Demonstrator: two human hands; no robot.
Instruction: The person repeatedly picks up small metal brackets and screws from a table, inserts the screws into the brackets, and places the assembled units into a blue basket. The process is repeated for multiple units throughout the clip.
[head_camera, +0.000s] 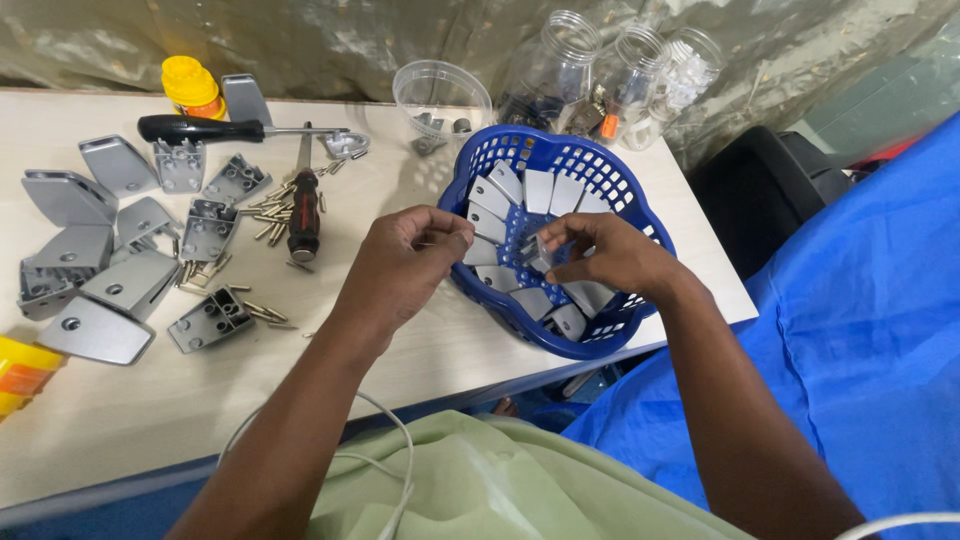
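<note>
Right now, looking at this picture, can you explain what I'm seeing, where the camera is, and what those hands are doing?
There is one picture, taken by a camera worn on a person's head and looking down at their own two bare hands; no machine is involved. The left hand pinches something too small to identify. The right hand holds a small grey metal piece over a blue plastic basket, which has similar flat grey plates stood around its inside. The basket sits on a pale wooden table. To the left lie grey metal brackets, loose small pins, two screwdrivers and a yellow-capped bottle. Behind the basket stand a clear plastic tub and clear jars holding small parts.
</note>
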